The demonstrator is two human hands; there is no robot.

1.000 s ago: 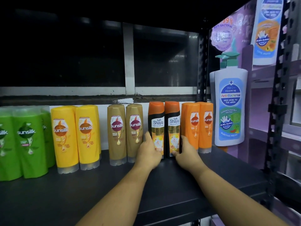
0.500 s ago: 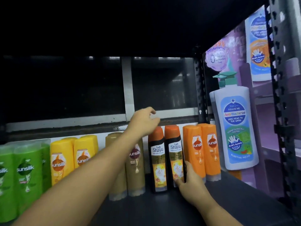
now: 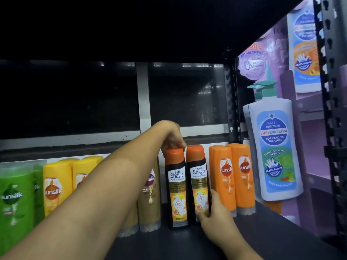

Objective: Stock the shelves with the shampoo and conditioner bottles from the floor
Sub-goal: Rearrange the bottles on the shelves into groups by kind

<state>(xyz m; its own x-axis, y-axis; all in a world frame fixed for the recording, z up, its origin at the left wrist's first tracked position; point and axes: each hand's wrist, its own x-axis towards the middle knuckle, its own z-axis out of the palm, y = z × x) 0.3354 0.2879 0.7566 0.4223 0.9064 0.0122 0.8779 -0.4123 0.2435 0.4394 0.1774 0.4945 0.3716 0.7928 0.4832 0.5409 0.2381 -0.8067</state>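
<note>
The fingers (image 3: 180, 145) of my left hand (image 3: 171, 136) curl down over the orange cap of the left Shayla bottle (image 3: 176, 184), gripping it from above, I'd say to steady it and square it in the row. My right hand (image 3: 216, 220) pinches the right Shayla bottle (image 3: 199, 177) low on its side, thumb at the front. Both stand upright on the shelf (image 3: 262, 231), between the brown Sunsilk bottles (image 3: 150, 199) and the orange Sunsilk bottles (image 3: 225, 175). My left arm reaches high across and my right wrist sits low.
</note>
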